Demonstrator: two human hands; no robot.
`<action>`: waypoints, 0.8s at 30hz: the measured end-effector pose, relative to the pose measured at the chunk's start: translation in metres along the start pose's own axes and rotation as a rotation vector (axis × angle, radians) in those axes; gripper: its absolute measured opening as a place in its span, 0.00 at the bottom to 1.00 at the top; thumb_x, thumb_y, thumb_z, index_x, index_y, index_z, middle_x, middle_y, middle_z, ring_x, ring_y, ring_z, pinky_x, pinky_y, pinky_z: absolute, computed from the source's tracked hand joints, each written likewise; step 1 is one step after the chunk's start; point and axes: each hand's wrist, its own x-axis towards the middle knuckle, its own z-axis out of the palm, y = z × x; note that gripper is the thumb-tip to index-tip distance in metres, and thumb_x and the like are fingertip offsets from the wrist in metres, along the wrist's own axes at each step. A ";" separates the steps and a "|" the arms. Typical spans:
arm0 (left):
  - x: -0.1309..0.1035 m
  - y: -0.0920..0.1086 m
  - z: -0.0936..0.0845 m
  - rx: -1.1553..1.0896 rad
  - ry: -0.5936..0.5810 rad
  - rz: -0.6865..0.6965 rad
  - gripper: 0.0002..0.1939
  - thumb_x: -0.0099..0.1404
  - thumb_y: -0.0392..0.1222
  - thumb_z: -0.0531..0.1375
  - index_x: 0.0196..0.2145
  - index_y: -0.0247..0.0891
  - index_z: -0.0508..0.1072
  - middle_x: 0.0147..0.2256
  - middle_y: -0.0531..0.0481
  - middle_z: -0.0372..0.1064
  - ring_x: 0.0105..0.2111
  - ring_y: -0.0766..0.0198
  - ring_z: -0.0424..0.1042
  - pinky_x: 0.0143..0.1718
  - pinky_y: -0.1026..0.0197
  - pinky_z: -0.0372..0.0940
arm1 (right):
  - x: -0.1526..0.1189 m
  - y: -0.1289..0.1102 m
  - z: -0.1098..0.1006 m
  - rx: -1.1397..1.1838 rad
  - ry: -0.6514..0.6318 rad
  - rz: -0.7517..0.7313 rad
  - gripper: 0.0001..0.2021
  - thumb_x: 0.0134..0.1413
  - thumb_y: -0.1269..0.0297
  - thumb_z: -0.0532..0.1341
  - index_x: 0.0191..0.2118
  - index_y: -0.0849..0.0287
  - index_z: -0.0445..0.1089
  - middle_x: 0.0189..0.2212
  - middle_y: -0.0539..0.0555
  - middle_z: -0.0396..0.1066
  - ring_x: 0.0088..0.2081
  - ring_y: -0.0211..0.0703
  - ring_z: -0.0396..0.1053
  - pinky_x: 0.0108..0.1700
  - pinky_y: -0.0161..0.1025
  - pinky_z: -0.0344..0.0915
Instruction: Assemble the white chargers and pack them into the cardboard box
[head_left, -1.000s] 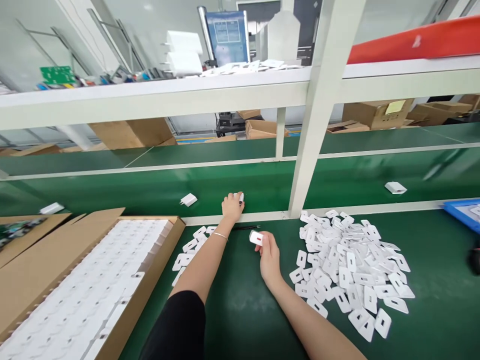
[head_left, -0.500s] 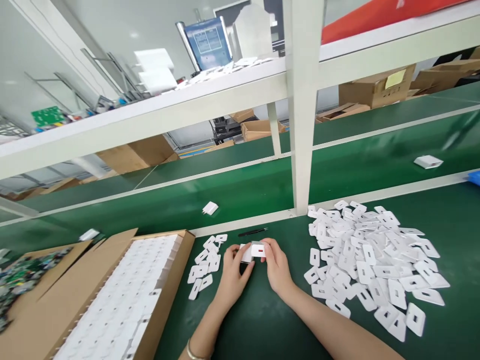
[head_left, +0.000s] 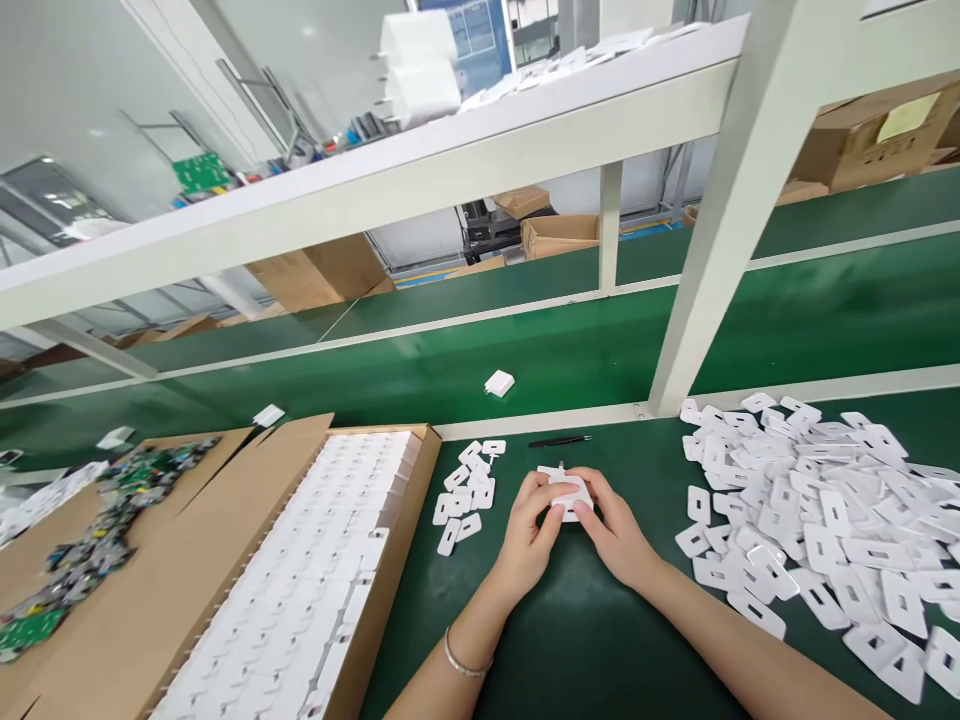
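Observation:
A white plug-in charger [head_left: 573, 498] is held between my two hands above the green tabletop, its broad side up and a metal prong at the far end. My left hand [head_left: 531, 525] grips its left side, with a finger lying across the top. From the right, my right hand [head_left: 616, 528] closes on it with thumb and fingers. Just beyond the hands lie black tweezers [head_left: 559, 441]. A small group of white end plates [head_left: 460, 490] with slots sits to the left, and a large heap of such plates [head_left: 810, 520] spreads on the right.
At the left, a cardboard box [head_left: 401, 560] holds rows of white chargers, beside circuit boards [head_left: 124, 510] on cardboard. A single white charger [head_left: 499, 383] rests against the green back panel. A pale shelf post [head_left: 739, 220] rises behind the bench.
The view has swung left, so the bench things appear farther right. The charger has been turned: its red port faced me before and is now out of sight. Both hands have drawn closer together around it.

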 end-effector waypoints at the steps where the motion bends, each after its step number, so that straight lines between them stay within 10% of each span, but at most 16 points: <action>1: 0.000 0.000 0.000 -0.014 0.019 0.007 0.16 0.79 0.49 0.54 0.53 0.48 0.79 0.44 0.45 0.68 0.48 0.56 0.68 0.50 0.54 0.67 | 0.001 -0.001 -0.001 -0.018 -0.005 -0.003 0.17 0.70 0.52 0.56 0.57 0.53 0.66 0.41 0.53 0.76 0.41 0.46 0.75 0.43 0.41 0.72; 12: 0.002 0.012 -0.010 -0.160 -0.061 -0.144 0.25 0.80 0.57 0.45 0.57 0.45 0.75 0.56 0.41 0.66 0.60 0.51 0.66 0.64 0.47 0.63 | 0.000 -0.012 -0.007 -0.238 0.043 -0.103 0.21 0.65 0.47 0.61 0.56 0.54 0.69 0.48 0.60 0.76 0.42 0.52 0.74 0.45 0.48 0.73; 20: 0.011 0.001 -0.019 -0.424 -0.093 -0.266 0.27 0.72 0.51 0.62 0.65 0.43 0.64 0.54 0.40 0.71 0.55 0.53 0.73 0.57 0.50 0.69 | -0.002 -0.012 -0.004 -0.398 -0.015 -0.211 0.29 0.67 0.51 0.61 0.69 0.51 0.57 0.55 0.62 0.72 0.52 0.55 0.73 0.52 0.52 0.73; 24: 0.016 0.003 -0.044 -0.055 0.248 -0.177 0.26 0.70 0.44 0.61 0.63 0.42 0.64 0.54 0.40 0.67 0.52 0.55 0.73 0.53 0.52 0.70 | -0.003 -0.007 -0.002 -0.623 0.097 -0.208 0.34 0.68 0.49 0.58 0.72 0.56 0.51 0.58 0.67 0.67 0.58 0.62 0.68 0.59 0.61 0.67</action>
